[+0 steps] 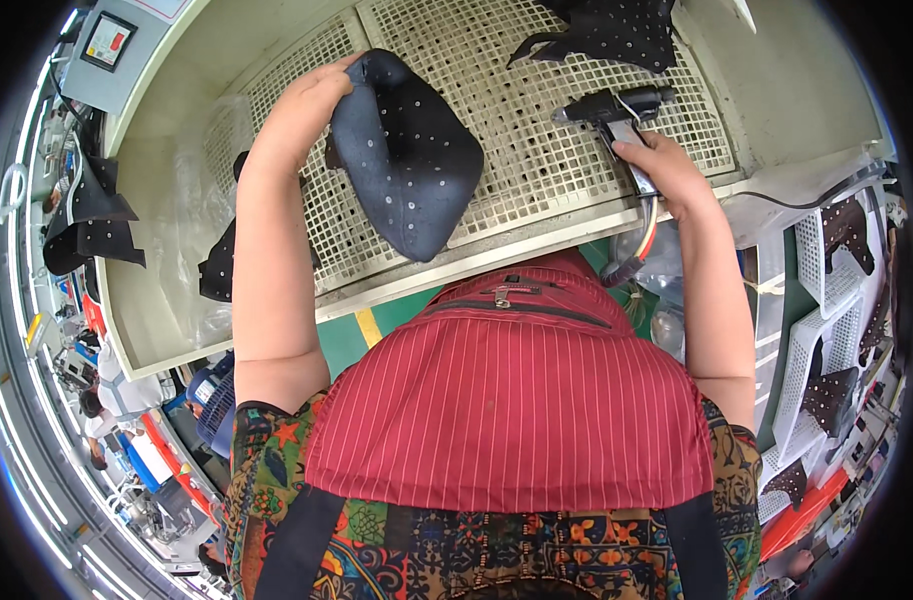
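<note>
My left hand [311, 105] pinches the upper left edge of a curved, dark piece [426, 165] dotted with small pale spots, which looks like a shoe upper. The piece is folded into a hollow shape, with a bluish-grey strip along its left side, over the grated bench. In my right hand [668, 172] is a black and silver spray gun [628, 135]. Its nozzle end points left, towards the dark piece but apart from it. Coloured hoses [644, 240] run down from the handle. My fingers under the handle are partly hidden.
A pale grate [516, 120] lines the walled bench, whose front rim [476, 248] runs before me. Another dotted dark piece [616, 35] lies at the far side. More pieces sit in white baskets [811, 340] on the right. Dark pieces [96, 220] hang at the left.
</note>
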### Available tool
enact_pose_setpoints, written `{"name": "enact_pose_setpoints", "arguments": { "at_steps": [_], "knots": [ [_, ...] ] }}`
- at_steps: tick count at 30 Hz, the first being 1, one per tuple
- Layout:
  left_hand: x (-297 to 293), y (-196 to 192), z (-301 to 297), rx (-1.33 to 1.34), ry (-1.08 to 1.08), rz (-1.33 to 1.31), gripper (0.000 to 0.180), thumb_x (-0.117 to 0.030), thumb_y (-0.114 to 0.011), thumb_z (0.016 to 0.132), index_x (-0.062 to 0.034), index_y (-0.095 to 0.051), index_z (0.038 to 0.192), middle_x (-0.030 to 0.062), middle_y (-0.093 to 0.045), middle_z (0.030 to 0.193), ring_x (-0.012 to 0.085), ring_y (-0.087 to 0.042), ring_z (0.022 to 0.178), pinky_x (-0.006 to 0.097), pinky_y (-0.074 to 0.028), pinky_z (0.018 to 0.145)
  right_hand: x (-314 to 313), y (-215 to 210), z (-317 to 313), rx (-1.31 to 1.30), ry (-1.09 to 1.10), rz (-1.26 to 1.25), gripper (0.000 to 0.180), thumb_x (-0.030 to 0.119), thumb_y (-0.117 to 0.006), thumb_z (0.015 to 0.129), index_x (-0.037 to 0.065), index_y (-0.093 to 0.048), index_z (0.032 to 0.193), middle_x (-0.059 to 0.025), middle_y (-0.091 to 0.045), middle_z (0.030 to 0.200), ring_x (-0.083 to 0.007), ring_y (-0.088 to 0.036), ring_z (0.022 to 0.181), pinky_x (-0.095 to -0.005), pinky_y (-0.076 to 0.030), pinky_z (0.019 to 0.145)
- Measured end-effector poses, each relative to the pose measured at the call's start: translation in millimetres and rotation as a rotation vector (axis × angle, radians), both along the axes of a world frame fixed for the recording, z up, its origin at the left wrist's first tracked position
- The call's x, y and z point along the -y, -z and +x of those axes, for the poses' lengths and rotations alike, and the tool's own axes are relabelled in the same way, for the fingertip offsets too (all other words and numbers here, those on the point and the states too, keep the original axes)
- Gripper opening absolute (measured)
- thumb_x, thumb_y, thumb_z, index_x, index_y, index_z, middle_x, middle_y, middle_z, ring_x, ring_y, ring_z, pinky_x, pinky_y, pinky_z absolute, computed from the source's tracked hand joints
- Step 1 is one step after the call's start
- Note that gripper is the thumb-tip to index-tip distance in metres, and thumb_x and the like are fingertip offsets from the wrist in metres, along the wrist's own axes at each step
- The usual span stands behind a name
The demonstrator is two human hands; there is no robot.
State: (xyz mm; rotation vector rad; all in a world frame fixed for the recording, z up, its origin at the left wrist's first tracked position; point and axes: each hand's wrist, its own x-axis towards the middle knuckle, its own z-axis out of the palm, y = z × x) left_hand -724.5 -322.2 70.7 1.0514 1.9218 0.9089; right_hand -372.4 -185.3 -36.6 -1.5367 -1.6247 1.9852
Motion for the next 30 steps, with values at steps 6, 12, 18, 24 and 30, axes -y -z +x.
{"name": "enact_pose_setpoints", "arguments": {
  "at_steps": [6, 12, 18, 24, 30],
  "knots": [
    [-8, 19, -14, 0.0, 0.021, 0.019, 0.05, -0.02, -0.047, 0.08, 0.0007, -0.058, 0.124, 0.0048, -0.064, 0.096, 0.0137, -0.055, 0.09, 0.027, -0.043, 0.083, 22, -32, -17, -0.325, 0.128, -0.179, 0.069, 0.016, -0.065, 0.083, -0.008, -0.032, 0.138, -0.0131, -0.062, 0.111, -0.0157, -0.061, 0.091, -0.0276, -0.052, 0.067],
    [-11, 10, -4, -0.011, 0.012, -0.069, 0.049, -0.014, -0.046, 0.077, -0.0024, -0.061, 0.122, 0.0082, -0.064, 0.111, 0.0175, -0.054, 0.105, 0.028, -0.038, 0.096, 38, -84, -51, -0.359, -0.331, 0.196, 0.048, 0.012, -0.056, 0.081, -0.003, -0.046, 0.125, -0.0114, -0.064, 0.104, -0.0129, -0.061, 0.086, -0.0259, -0.05, 0.069],
    [-16, 2, 5, -0.058, 0.019, -0.051, 0.044, -0.017, -0.047, 0.079, -0.0024, -0.064, 0.116, 0.0056, -0.065, 0.099, 0.0149, -0.056, 0.09, 0.027, -0.043, 0.083, 57, -82, -82, -0.154, -0.449, 0.787, 0.04, 0.024, -0.064, 0.084, 0.0, -0.053, 0.114, -0.0205, -0.064, 0.089, -0.0353, -0.063, 0.082, -0.0417, -0.049, 0.071],
    [-21, 5, -2, -0.044, 0.031, -0.134, 0.042, -0.018, -0.047, 0.08, -0.0031, -0.064, 0.116, 0.007, -0.065, 0.105, 0.0157, -0.055, 0.096, 0.028, -0.041, 0.088, 63, -97, -80, -0.01, -0.569, 0.87, 0.037, 0.023, -0.063, 0.084, 0.003, -0.052, 0.113, -0.0192, -0.064, 0.084, -0.037, -0.062, 0.078, -0.045, -0.049, 0.069],
    [-31, 16, -15, -0.131, 0.133, -0.159, 0.028, -0.021, -0.047, 0.081, -0.0036, -0.066, 0.092, 0.0012, -0.062, 0.084, 0.0121, -0.051, 0.076, 0.029, -0.043, 0.07, 63, -104, -87, 0.06, -0.531, 0.892, 0.038, 0.021, -0.064, 0.083, 0.002, -0.051, 0.113, -0.0196, -0.064, 0.084, -0.0374, -0.063, 0.079, -0.0451, -0.049, 0.07]
  ]
}}
